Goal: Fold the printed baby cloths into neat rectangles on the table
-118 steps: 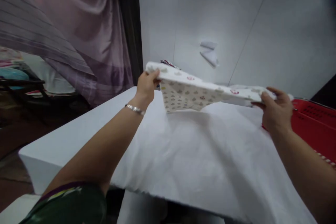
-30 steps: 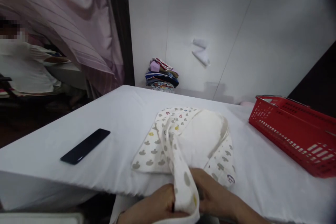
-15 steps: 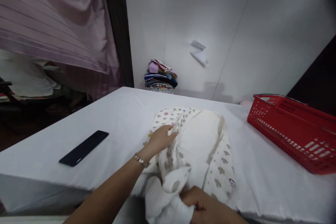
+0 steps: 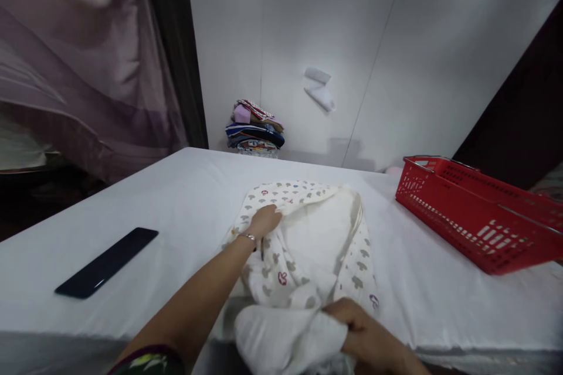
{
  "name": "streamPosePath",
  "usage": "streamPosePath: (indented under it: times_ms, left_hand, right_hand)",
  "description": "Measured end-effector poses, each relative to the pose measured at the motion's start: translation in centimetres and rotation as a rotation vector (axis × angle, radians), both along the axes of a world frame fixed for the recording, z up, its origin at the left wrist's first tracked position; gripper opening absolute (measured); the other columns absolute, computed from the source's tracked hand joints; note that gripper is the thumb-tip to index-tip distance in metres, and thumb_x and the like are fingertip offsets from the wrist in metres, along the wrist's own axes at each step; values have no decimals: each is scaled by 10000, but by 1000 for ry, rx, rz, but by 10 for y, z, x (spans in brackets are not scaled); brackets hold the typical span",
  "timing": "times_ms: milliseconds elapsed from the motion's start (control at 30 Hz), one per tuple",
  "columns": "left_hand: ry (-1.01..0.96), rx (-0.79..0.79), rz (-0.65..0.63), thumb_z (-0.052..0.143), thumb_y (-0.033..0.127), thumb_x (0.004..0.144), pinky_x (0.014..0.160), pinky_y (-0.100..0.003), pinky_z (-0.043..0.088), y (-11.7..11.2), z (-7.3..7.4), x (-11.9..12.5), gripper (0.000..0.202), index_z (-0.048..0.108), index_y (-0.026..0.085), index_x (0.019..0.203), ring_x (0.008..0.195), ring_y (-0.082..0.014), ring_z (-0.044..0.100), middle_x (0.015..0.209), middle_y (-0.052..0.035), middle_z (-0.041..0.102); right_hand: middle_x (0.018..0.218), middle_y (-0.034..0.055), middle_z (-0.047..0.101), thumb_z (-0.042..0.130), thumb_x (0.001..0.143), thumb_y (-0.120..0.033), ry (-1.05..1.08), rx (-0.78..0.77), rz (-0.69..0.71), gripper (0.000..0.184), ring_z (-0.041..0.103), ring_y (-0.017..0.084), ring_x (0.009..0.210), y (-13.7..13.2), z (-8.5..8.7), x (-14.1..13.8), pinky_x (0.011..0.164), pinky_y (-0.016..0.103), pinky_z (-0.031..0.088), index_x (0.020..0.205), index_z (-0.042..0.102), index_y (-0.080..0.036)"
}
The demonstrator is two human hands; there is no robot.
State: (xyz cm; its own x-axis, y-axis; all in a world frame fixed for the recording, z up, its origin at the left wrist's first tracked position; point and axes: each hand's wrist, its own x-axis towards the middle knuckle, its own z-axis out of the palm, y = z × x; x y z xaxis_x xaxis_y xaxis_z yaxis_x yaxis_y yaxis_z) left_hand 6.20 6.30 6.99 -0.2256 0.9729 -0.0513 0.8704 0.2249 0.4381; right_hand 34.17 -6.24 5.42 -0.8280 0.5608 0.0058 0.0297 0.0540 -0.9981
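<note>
A white cloth garment [image 4: 314,234] printed with small grey and coloured mushroom-like shapes lies spread on the white-covered table [image 4: 185,199]. Its plain cream inner side shows through an opening in the middle. My left hand [image 4: 266,220], with a bracelet at the wrist, pinches the edge of that opening on the left side. At the table's front edge, my right hand [image 4: 358,328] grips a bunched near part of the garment, which hangs over the edge. The fingertips of my right hand are partly hidden by the folds.
A dark flat phone-like slab [image 4: 108,263] lies on the table at left. A red plastic basket [image 4: 475,211] with wire handles stands at right. Folded clothes [image 4: 255,129] are stacked at the back near the white wall. A mauve curtain [image 4: 88,41] hangs at left.
My left hand has closed on the opening's edge, where its fingers were apart before. My right hand has shifted the bunched cloth slightly right. The view has turned a little to the right.
</note>
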Motion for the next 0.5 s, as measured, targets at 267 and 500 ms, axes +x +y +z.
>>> streamPosePath:
  times_ms: [267,500]
  left_hand:
    - [-803,500,125,526,454,769,831,-305,448,-105,24,-30,316,662,169,764,894,-228,579,867,-63,683]
    - [-1086,-24,-122,645,501,717,771,-317,490,-199,8,-6,355,702,172,838,842,-234,596,823,-52,686]
  right_hand:
    - [810,72,714,701,648,-364,213,-275,-780,312,632,256,751,40,-3,57,693,348,492,906,732,-191]
    - [1371,104,495,691,697,-313,58,82,-638,127,459,311,1235,40,-7,34,982,424,387,717,664,-191]
